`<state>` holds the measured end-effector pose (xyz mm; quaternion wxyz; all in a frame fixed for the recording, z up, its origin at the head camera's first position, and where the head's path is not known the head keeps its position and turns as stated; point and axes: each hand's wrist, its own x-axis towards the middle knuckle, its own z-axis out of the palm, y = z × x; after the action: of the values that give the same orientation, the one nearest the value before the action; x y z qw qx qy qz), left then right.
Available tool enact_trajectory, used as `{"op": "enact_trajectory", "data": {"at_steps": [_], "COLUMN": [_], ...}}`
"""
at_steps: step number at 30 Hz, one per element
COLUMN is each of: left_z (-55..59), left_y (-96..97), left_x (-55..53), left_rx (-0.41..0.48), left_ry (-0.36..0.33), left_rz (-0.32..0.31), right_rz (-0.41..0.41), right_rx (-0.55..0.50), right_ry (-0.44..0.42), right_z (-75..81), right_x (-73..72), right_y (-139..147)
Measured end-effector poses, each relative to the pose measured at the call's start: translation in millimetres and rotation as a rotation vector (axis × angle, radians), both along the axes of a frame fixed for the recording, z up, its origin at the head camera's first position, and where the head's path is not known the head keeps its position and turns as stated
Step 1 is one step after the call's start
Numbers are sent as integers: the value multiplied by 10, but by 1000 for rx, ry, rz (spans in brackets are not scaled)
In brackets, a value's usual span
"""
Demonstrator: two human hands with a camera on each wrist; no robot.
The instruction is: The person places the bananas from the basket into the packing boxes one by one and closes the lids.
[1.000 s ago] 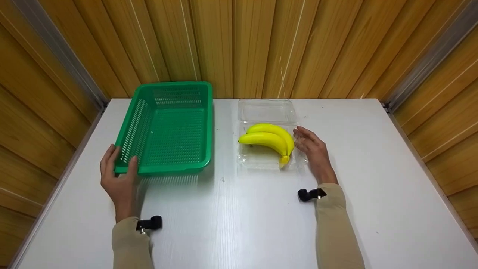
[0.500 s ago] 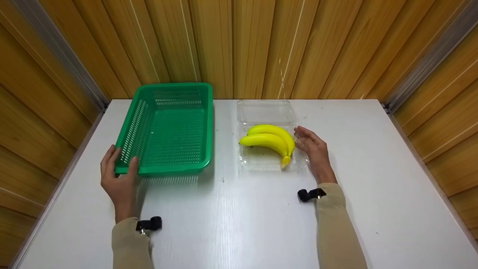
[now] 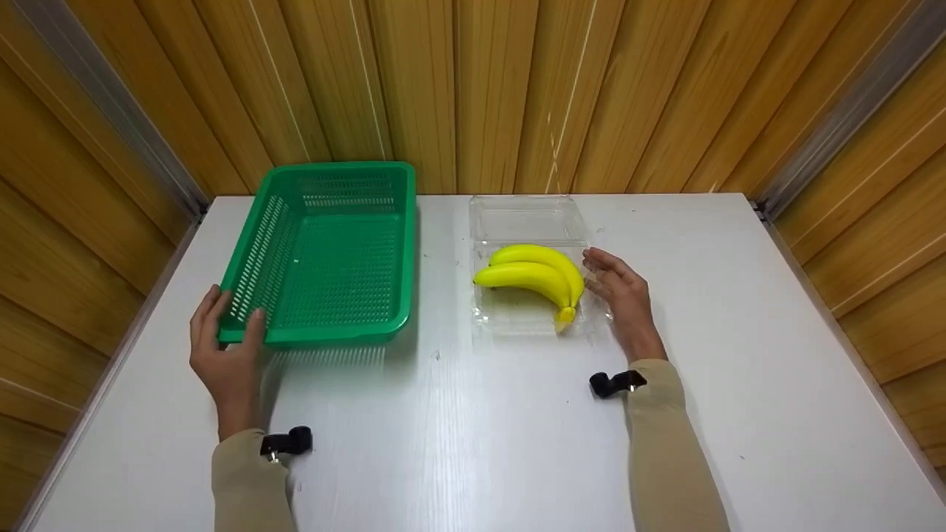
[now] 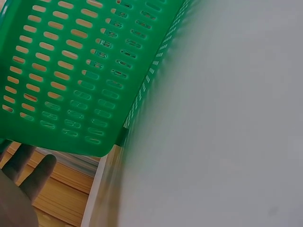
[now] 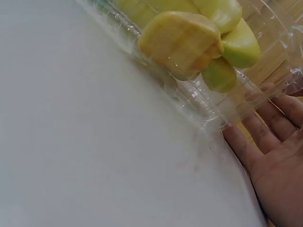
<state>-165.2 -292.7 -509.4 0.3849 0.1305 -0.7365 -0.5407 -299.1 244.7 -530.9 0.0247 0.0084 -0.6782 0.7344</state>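
Observation:
A green plastic basket (image 3: pixel 337 334) with slotted walls stands at the left of the white table. My left hand (image 3: pixel 225 362) rests at its near left corner, fingers along the left side and thumb at the near rim; in the left wrist view straight fingers (image 4: pixel 40 175) show beside the basket wall (image 4: pixel 61 137). To the right, a bunch of yellow bananas (image 3: pixel 528 275) lies in a clear plastic clamshell box (image 3: pixel 510 318). The box's lid (image 3: pixel 526 222) is folded back, away from me. My right hand (image 3: pixel 624 299) touches the box's right side with extended fingers (image 5: pixel 265 135).
A white tabletop (image 3: pixel 443 443) spreads under everything. Wood-look panels (image 3: pixel 495 96) rise behind the table, with more panels at the left and right. The basket's far end stands close to the back panels. A strip of table separates basket and box.
The head view has shifted slightly, so the table and basket appear a little farther left. Both hands keep their places at the basket and the box.

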Motion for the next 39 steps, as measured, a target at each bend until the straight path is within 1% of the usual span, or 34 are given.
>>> {"op": "enact_trajectory", "data": {"at_steps": [3,8,10,14,17,20,23,28,30,34,37,39], "left_z": [-93,33,52,0,-45,-42,-7,75,104,165,223,268], "left_y": [-92,-41,-47,-122,-176,-194,-177,-118,-96,-48,7,52], "left_x": [-49,3,4,-32,-44,-31,-16,-25,-27,-20,-23,-31], "left_rx": [-6,-3,-4,-9,-11,-23,-49,-99,-110,-134,-145,-151], "left_ry": [-23,-37,-38,-35,-50,-65,-61,-24,-11,-11,-9,4], "left_rz": [4,-6,-8,-10,3,20,28,28,32,45,35,16], "right_rz": [19,35,32,23,28,35,38,45,47,55,59,63], "right_rx": [-7,2,7,4,-5,-8,-26,-63,-46,-11,-3,-2], "right_ry": [9,23,13,-5,-3,2,0,4,8,13,16,18], "right_z": [-10,-38,-45,-47,-39,-32,-34,-49,-55,-63,-68,-72], "right_x": [-4,-4,3,15,13,9,6,1,1,6,12,13], "right_y": [8,16,15,2,-7,-11,-6,16,24,38,49,59]}}
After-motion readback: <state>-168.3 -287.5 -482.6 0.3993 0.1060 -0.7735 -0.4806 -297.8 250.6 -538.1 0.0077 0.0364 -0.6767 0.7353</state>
